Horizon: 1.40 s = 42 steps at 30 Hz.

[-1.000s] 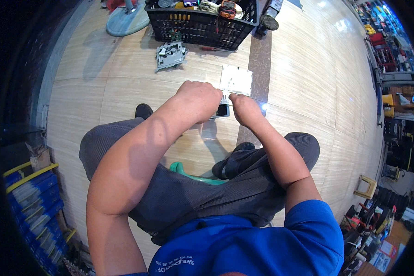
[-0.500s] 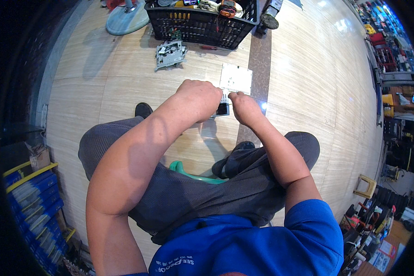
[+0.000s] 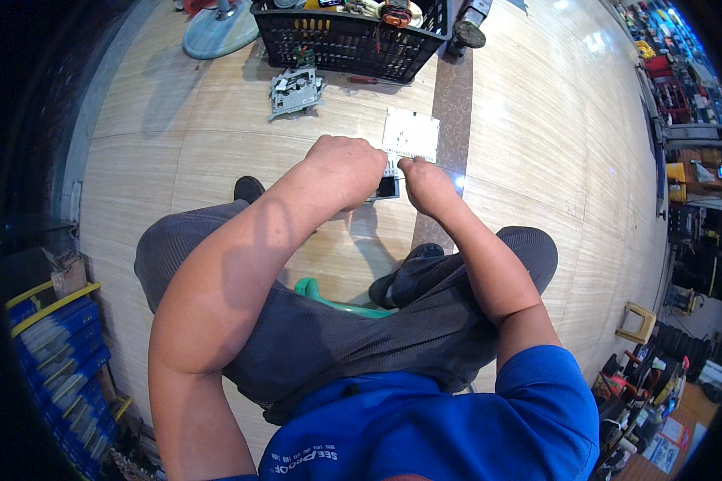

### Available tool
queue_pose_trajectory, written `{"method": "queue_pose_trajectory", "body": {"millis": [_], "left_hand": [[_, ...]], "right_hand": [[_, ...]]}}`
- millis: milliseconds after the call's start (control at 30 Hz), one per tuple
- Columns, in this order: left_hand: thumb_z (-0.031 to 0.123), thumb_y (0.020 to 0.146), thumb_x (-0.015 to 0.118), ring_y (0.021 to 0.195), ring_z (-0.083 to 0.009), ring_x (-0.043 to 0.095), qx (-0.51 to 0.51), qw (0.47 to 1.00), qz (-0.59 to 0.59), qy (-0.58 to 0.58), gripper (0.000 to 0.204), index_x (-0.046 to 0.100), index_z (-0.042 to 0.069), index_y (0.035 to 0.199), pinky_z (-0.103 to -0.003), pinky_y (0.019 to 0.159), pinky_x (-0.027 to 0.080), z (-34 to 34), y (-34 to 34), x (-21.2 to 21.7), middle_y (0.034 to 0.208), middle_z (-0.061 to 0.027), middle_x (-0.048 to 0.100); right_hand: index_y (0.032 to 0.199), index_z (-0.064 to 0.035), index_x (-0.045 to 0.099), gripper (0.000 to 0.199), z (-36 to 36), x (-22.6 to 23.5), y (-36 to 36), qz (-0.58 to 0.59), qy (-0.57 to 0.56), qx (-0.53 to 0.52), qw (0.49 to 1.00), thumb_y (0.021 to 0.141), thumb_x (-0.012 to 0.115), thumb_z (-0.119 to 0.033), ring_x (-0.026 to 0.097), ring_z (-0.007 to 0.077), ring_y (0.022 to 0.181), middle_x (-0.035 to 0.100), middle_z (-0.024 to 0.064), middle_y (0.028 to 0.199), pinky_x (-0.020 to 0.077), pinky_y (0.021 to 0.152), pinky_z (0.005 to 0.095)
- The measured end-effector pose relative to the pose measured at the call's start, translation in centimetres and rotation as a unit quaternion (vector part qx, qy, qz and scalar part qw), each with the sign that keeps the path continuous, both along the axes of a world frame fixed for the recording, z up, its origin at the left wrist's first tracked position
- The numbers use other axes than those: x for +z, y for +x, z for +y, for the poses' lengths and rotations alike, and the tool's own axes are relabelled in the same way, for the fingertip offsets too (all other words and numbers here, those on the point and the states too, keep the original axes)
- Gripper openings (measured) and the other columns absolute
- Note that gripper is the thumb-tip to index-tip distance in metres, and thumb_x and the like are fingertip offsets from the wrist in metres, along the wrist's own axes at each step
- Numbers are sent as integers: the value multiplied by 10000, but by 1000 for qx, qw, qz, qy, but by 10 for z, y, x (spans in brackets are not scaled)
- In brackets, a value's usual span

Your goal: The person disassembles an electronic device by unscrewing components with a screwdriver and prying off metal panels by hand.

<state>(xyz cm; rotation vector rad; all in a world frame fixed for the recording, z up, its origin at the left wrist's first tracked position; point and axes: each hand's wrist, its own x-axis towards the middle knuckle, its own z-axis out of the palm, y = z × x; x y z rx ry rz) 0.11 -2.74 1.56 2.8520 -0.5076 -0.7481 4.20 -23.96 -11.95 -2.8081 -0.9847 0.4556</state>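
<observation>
My left hand [image 3: 348,170] is closed, knuckles up, at the left side of a small device with a dark rectangular face [image 3: 387,187] and a pale slotted strip. Its fingertips are hidden behind the back of the hand. From the right, my right hand [image 3: 427,184] reaches the same strip, thumb and fingers pressed together; what they pinch is too small to make out. Just beyond both hands a flat white metal panel [image 3: 413,134] lies against or close to the device; whether they are joined I cannot tell.
A black plastic crate [image 3: 345,44] holding tools and a meter stands on the tiled floor ahead. Before it lie a dismantled metal drive mechanism [image 3: 295,92] and a screwdriver [image 3: 363,80]. A round stand base [image 3: 221,34] is at the far left. Blue bins [image 3: 60,345] stand at left.
Both hands stay at the device in nearly the same pose. The whole view has shifted very slightly.
</observation>
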Motion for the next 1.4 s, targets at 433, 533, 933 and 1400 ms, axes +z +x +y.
{"method": "queue_pose_trajectory", "body": {"millis": [433, 533, 933, 1400], "left_hand": [[69, 883, 633, 1035, -289, 740, 4, 1000, 4, -2, 275, 751, 99, 1130, -425, 859, 596, 1, 0, 1, 1086, -138, 764], [70, 888, 630, 1033, -287, 740, 2, 1000, 5, -1, 279, 746, 101, 1140, -425, 860, 597, 0, 0, 2, 1087, -134, 764], [244, 943, 695, 1052, -343, 698, 1, 999, 33, -4, 281, 663, 51, 1145, -457, 895, 561, 0, 2, 3, 1079, -175, 723], [190, 936, 667, 1046, -323, 712, -1, 1000, 25, 6, 246, 684, 70, 1151, -445, 884, 574, -1, 1, 4, 1086, -158, 736]], "right_hand": [[1144, -19, 637, 297, 0, 5, -1, 28, 31, -21, 999, 880, 505, 10, 679, 445, 955, 655, 262, 1040, 550, 840, 518], [1150, -18, 637, 300, 2, 7, -1, 32, 12, -28, 999, 884, 501, 11, 678, 442, 966, 658, 256, 1045, 549, 844, 515], [1116, -2, 625, 269, 1, 3, 0, 33, 8, -25, 999, 873, 510, 17, 676, 450, 957, 649, 271, 1044, 545, 854, 522], [1122, 5, 626, 291, -1, 0, -1, 34, 46, -21, 998, 858, 505, 33, 673, 464, 940, 653, 279, 1014, 546, 859, 519]]}}
